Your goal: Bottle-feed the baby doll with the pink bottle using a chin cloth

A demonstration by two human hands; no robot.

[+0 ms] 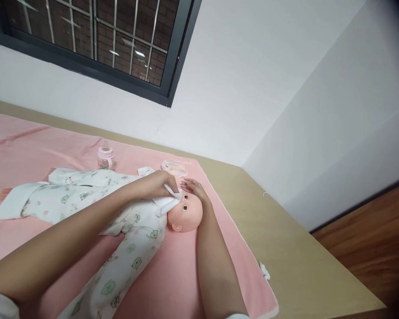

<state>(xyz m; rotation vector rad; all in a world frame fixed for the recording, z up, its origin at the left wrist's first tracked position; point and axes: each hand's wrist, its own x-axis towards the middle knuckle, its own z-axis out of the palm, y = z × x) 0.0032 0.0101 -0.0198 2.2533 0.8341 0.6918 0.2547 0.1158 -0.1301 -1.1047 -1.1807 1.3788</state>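
A baby doll (186, 215) in a white printed sleepsuit (126, 248) lies on a pink blanket (173, 274). My left hand (158, 184) is closed on a white cloth (168, 201) and presses it to the doll's face. My right hand (194, 188) rests with fingers stretched out on the top of the doll's head.
A pink baby bottle (105, 156) stands behind the doll. A packet of wipes (174, 168) lies near the blanket's far corner. The blanket covers a beige tabletop (286, 230) against a white wall, with a barred window (96, 35) above. Wooden floor (379, 239) shows at right.
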